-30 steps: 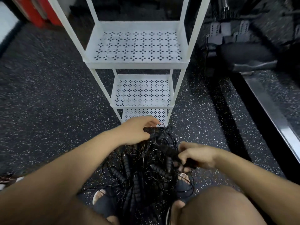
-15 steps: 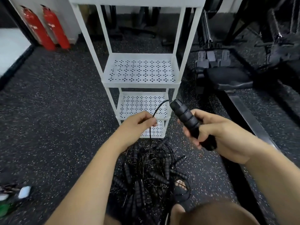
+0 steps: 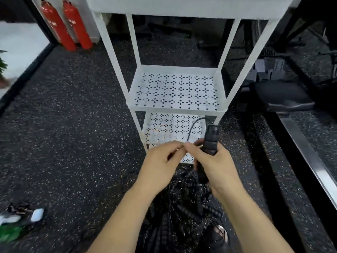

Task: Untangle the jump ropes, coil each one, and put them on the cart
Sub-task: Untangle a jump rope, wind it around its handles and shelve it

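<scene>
A tangle of black jump ropes (image 3: 184,212) with ribbed handles lies on the floor between my forearms. My right hand (image 3: 215,167) grips one black ribbed handle (image 3: 210,141) upright, its thin cord (image 3: 192,128) arching out of the top and down to the left. My left hand (image 3: 160,165) pinches that cord where it meets my right fingertips. Straight ahead stands the white cart (image 3: 175,106) with perforated shelves; the two lower shelves hold nothing, and the top tray is seen only from below.
Two red fire extinguishers (image 3: 65,24) stand at the back left. Black gym equipment with a padded seat (image 3: 280,95) and a metal rail (image 3: 308,156) lies to the right. Small clutter (image 3: 20,220) sits on the speckled floor at lower left.
My right hand lifted a handle out of the pile and turned it upright. My left hand moved along the cord to meet the right. The view tilted upward.
</scene>
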Demonstrator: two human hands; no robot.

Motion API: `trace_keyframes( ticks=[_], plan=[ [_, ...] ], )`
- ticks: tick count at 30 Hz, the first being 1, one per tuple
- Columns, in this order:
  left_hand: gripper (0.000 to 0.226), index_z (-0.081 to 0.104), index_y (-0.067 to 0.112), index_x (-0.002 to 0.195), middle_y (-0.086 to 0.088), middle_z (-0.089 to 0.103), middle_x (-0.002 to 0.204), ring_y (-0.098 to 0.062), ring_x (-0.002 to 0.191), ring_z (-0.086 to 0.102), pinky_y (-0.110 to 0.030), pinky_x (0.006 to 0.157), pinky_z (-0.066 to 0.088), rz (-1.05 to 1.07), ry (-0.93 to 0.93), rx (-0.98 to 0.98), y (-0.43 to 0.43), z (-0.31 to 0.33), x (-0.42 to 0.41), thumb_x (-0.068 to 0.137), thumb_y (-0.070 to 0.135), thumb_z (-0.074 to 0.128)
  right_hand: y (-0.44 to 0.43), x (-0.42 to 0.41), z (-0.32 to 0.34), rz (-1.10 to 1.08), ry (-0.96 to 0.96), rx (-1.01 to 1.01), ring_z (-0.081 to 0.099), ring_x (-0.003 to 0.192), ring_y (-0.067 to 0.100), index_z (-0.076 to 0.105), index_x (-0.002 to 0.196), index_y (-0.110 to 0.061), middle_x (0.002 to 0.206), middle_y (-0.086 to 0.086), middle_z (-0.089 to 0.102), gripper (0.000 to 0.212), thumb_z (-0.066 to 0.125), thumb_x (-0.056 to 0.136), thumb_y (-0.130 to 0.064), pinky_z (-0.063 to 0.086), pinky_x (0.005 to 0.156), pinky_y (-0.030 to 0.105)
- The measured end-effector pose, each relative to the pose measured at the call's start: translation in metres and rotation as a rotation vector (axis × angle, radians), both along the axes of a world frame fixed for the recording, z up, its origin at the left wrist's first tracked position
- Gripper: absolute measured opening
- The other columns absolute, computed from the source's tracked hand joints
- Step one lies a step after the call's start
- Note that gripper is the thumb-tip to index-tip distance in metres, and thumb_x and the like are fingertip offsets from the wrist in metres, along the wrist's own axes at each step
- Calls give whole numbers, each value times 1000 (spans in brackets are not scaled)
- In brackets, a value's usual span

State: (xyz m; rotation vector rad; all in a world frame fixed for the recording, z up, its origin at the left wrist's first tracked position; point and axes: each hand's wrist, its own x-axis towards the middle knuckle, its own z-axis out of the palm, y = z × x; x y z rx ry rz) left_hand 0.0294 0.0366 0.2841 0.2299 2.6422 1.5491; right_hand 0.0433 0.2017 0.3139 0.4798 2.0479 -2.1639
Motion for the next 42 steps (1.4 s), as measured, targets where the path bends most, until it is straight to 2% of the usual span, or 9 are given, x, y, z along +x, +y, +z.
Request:
trace_keyframes(
  ticks=[5,10,16,21,27,33,38,40,42],
  plan=[
    [16,72,37,113,18,74,100,-1,95,66,-36,89,57,-238,-28,-117,36,-1,14,106,32,57,30,29,-2,-121,20,10,52,60,22,81,84,-23,65,10,61,7,87,88,-24,42,59,37],
    [27,69,44,112,20,75,99,-1,92,68,-35,91,57,-256,-182,-123,46,14,26,104,63,51,45,53,4,-311,61,-172,54,58,18,73,93,-13,70,7,63,9,81,92,-12,44,59,31],
    [41,75,43,93,11,74,87,-4,88,70,-32,93,53,-242,-393,-159,-1,2,74,105,67,43,35,38,11,-228,80,-380,54,62,16,63,97,-16,74,4,62,15,77,95,-11,46,58,27],
    [34,72,38,89,20,53,56,1,50,45,-22,55,36,-82,-235,-105,-24,18,82,110,51,48,0,44,13,-77,83,-417,53,61,16,69,106,-12,76,5,62,18,81,95,-19,45,57,29],
    [35,60,31,79,8,55,61,-6,49,43,-31,50,36,-150,-133,-212,-17,39,51,111,42,53,-19,43,23,-19,8,-184,50,56,19,68,88,-8,73,11,62,22,84,93,-24,44,56,33],
    [14,68,42,102,10,73,83,-18,70,63,-38,67,51,-180,-93,-29,-15,35,55,109,38,57,-13,48,36,-74,119,-184,58,62,20,75,88,-5,74,13,69,7,79,92,-9,47,57,30],
    [18,68,50,97,18,76,91,-18,72,66,-51,77,55,-186,-134,-54,-4,22,60,109,41,57,23,48,75,-236,296,-346,60,67,18,66,84,-17,78,7,67,15,76,94,-10,47,61,29],
    [17,72,48,105,19,76,94,-18,83,72,-48,88,60,-170,-128,-41,-8,20,57,109,44,56,33,51,81,-237,342,-395,59,68,18,66,87,-17,80,7,66,12,76,93,-13,48,61,27],
    [21,73,53,110,12,74,88,-11,73,67,-35,75,56,-86,-73,32,-12,21,52,108,42,56,32,55,74,-190,314,-413,56,67,19,67,92,-14,82,11,65,13,79,89,-18,48,60,27]
  ],
)
